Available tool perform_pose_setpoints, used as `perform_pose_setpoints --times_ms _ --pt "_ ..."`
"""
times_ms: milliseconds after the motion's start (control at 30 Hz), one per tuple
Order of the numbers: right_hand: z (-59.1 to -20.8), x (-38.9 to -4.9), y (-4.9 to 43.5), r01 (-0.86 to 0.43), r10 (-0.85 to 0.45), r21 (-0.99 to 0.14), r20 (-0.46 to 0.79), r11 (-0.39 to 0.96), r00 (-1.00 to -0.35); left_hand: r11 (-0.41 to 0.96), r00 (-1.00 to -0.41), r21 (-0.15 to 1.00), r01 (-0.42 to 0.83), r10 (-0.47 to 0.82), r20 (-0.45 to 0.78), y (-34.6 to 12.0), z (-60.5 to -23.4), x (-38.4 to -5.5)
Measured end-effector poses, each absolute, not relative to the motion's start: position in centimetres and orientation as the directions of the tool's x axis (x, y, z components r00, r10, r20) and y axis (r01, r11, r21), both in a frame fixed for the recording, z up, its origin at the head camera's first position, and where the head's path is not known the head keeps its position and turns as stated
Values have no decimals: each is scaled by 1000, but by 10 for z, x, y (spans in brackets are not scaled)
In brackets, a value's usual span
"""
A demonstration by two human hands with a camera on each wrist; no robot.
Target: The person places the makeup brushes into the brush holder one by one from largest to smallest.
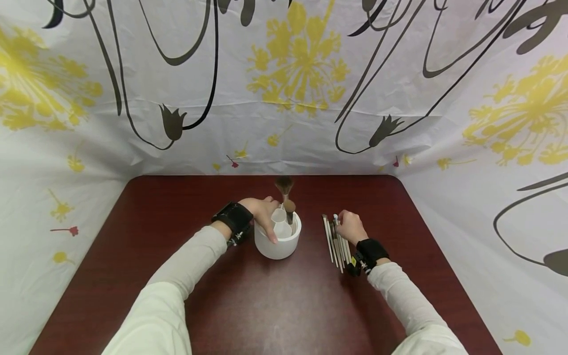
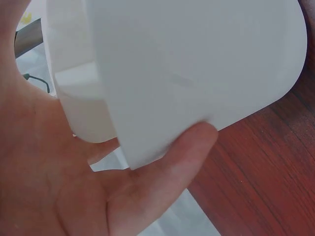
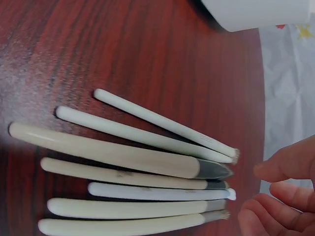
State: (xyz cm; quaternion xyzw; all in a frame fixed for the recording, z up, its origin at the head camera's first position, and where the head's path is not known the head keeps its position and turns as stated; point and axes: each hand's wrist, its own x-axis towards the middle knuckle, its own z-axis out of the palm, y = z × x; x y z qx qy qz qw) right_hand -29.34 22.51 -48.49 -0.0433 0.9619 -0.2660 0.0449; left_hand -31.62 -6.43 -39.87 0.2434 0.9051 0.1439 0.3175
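Observation:
My left hand grips the round white brush holder, its thumb along the outer wall. Inside the holder are tube-like compartments, and two makeup brushes stand up in it: a dark fluffy brush and a smaller tan-headed brush. To the right, several pale-handled makeup brushes lie side by side on the table, among them a thick beige brush and a white brush with a bluish tip. My right hand hovers by their tips, thumb and fingers apart, holding nothing visible.
The dark red wooden table has rounded far corners. A white cloth with yellow and grey flower prints hangs behind it and along both sides.

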Motion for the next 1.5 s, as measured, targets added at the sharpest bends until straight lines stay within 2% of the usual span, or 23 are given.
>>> perform_pose_setpoints --times_ms 333,833,1200,1500 --pt "-502 -290 222 -38 -99 -465 -106 884 -989 850 -684 372 373 523 -508 -69 -396 -315" --pt "-509 -288 218 -36 -84 -432 -93 901 -992 873 -694 333 356 486 -531 -74 -398 -316" --pt "-511 -289 216 -46 -88 -434 -77 900 -993 867 -680 436 241 471 -562 -76 -397 -316" --pt "-513 -289 215 -28 -73 -458 -81 888 -994 844 -681 438 309 518 -517 -74 -400 -315"
